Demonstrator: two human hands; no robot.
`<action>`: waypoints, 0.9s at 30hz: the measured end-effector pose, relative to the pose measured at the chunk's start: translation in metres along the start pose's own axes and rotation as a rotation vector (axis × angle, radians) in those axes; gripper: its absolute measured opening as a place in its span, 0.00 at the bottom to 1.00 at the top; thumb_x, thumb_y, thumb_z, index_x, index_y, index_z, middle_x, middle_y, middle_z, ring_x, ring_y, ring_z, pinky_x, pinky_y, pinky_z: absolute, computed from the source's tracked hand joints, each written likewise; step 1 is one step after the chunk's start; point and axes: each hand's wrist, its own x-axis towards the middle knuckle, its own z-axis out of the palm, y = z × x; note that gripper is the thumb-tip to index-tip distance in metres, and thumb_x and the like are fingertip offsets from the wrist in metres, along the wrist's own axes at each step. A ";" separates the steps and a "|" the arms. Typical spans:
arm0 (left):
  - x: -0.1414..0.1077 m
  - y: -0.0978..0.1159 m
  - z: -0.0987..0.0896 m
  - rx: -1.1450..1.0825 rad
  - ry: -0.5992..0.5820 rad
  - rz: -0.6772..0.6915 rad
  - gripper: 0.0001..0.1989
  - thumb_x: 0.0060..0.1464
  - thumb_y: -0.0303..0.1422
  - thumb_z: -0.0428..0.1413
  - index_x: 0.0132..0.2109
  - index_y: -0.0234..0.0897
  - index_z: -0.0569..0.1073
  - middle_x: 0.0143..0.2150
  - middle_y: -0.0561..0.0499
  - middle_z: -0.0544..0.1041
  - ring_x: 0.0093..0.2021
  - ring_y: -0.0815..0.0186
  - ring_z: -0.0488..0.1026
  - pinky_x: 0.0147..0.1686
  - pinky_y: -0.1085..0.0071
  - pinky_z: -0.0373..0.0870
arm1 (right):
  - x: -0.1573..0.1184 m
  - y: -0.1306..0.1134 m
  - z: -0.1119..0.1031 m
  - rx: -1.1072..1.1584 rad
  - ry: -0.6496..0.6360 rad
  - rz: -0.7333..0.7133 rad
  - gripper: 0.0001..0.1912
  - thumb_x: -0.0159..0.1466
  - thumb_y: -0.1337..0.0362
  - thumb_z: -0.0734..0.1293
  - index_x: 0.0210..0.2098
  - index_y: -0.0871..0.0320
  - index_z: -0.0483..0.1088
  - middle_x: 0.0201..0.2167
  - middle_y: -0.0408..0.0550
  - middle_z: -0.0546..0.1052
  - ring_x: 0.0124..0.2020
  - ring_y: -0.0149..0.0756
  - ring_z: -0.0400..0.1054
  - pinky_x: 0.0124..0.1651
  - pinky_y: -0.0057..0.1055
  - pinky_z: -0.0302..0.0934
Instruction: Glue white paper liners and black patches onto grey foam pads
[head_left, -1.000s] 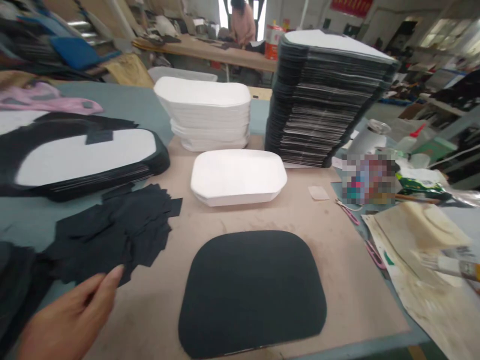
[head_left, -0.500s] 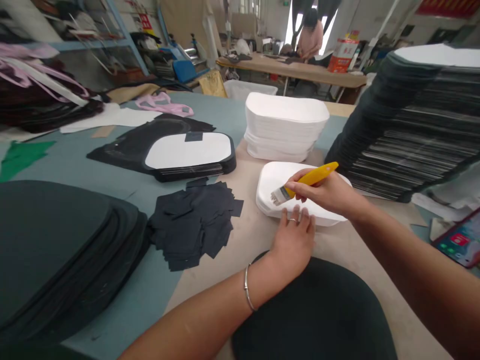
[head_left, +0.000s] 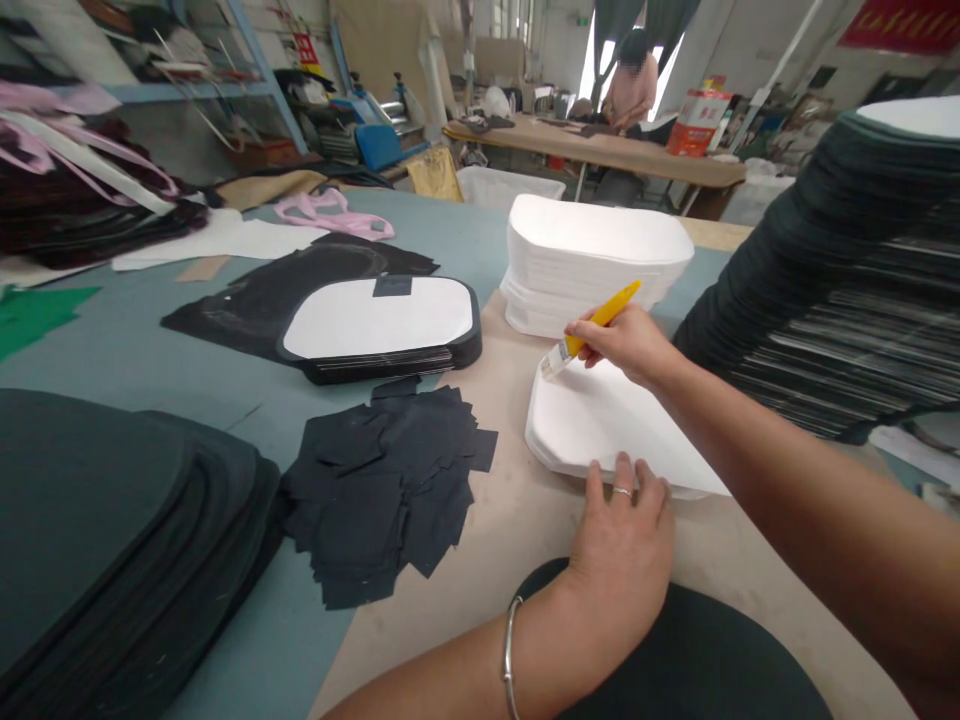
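Since the earlier frame, the yellow-handled flat paintbrush (head_left: 595, 327) has shifted to the far-left edge of the low stack of white rounded panels (head_left: 619, 410) on the desk (head_left: 225, 385). Right hand (head_left: 628, 345) grips the brush; left hand (head_left: 626, 545), fingers slightly parted, touches the stack's near edge. Brushing seems underway, coverage unclear; the top panel looks smooth.

The right hand (head_left: 619, 338) curls into a pinching grip, its forearm (head_left: 795, 465) slanting in from lower right. Below, the left hand (head_left: 626, 540) lies palm down, fingers slightly parted.
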 end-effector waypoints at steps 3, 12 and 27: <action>0.000 0.000 0.000 0.016 -0.003 -0.014 0.21 0.68 0.31 0.47 0.62 0.35 0.73 0.64 0.41 0.72 0.65 0.46 0.66 0.58 0.44 0.69 | 0.024 0.001 -0.013 -0.037 0.063 -0.004 0.07 0.61 0.69 0.72 0.28 0.62 0.71 0.17 0.42 0.72 0.18 0.28 0.65 0.21 0.23 0.63; 0.000 -0.001 0.002 0.026 -0.017 -0.016 0.22 0.69 0.35 0.49 0.66 0.38 0.69 0.64 0.41 0.73 0.65 0.45 0.67 0.58 0.43 0.70 | 0.031 -0.001 -0.062 -0.073 -0.296 -0.046 0.06 0.54 0.69 0.78 0.32 0.59 0.80 0.27 0.45 0.78 0.26 0.29 0.67 0.24 0.23 0.63; 0.008 -0.005 -0.012 0.005 -0.139 -0.005 0.23 0.66 0.39 0.55 0.65 0.38 0.69 0.66 0.40 0.70 0.66 0.44 0.66 0.59 0.41 0.69 | -0.051 0.048 -0.188 -0.569 0.081 0.192 0.11 0.66 0.65 0.67 0.38 0.69 0.78 0.28 0.53 0.78 0.26 0.30 0.67 0.30 0.27 0.59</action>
